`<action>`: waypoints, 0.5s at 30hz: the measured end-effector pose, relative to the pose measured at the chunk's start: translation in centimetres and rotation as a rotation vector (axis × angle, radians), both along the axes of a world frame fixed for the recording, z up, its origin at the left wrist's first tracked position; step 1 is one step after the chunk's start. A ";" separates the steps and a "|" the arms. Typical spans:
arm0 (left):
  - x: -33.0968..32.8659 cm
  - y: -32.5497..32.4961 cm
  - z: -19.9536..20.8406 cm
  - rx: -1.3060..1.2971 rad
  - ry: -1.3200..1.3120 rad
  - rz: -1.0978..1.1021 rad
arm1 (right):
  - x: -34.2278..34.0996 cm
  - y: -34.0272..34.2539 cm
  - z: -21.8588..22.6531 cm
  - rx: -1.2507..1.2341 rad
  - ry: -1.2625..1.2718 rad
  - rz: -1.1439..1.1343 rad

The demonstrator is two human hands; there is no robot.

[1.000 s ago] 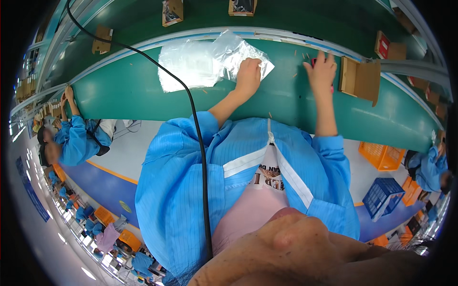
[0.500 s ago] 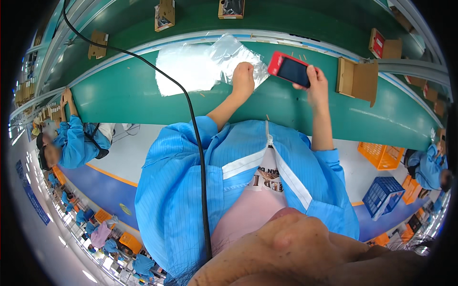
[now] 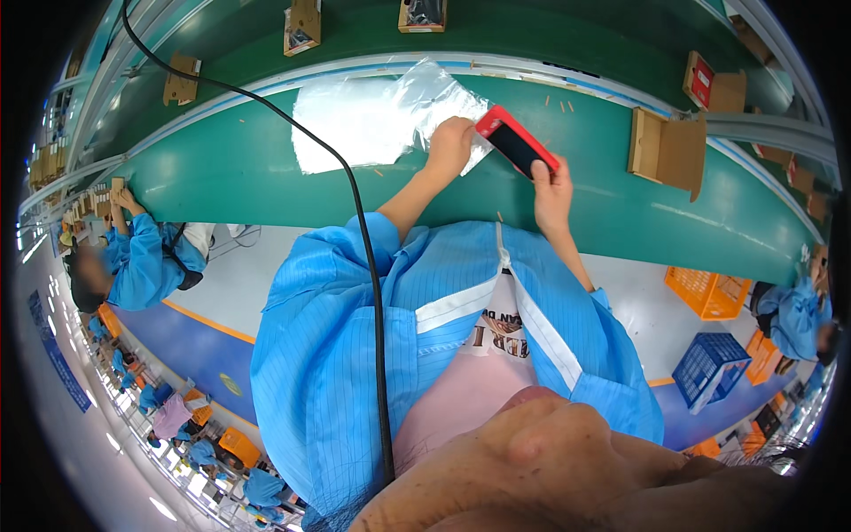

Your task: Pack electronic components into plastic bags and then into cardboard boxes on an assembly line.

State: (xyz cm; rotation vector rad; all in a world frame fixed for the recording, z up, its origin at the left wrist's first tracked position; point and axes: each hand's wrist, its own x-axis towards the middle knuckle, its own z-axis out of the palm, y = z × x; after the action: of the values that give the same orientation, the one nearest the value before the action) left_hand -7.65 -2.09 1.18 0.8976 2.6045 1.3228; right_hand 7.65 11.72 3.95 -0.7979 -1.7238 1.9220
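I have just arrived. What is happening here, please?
A person's right hand holds a red device by one end. The left hand is at a clear bag, near the device's other end; its grip is unclear. More bags lie left on the table; an open box is right.

My right hand (image 3: pixel 551 188) grips the lower end of a red gadget (image 3: pixel 523 149) with a dark screen, tilted above the green worktop (image 3: pixel 222 182). My left hand (image 3: pixel 450 144) grasps a clear plastic bag (image 3: pixel 427 89) beside the gadget's upper end; whether that end is inside, I cannot tell. More clear bags (image 3: pixel 337 129) lie to the left. To the right is an open cardboard box (image 3: pixel 650 144). A black cable (image 3: pixel 365 230) hangs across my view, left of both hands.
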 end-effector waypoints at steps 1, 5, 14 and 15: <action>-0.2 0.0 0.2 0.000 0.003 -0.002 | -0.5 -0.7 -0.4 0.081 0.002 0.016; -0.7 0.2 1.6 0.024 -0.120 0.168 | -1.2 -1.5 0.5 0.680 -0.106 0.103; -0.3 -0.1 5.2 0.018 0.439 -0.005 | -5.4 -1.3 3.7 -0.212 -0.311 0.328; -0.5 0.1 5.5 0.054 0.424 0.007 | -5.7 -1.4 3.4 -0.350 -0.215 0.331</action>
State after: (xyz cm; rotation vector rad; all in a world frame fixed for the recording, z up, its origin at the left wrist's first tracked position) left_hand -8.11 -2.03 6.64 1.3063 2.8843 1.3339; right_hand 1.92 10.33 7.35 -0.9154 -1.7529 2.4902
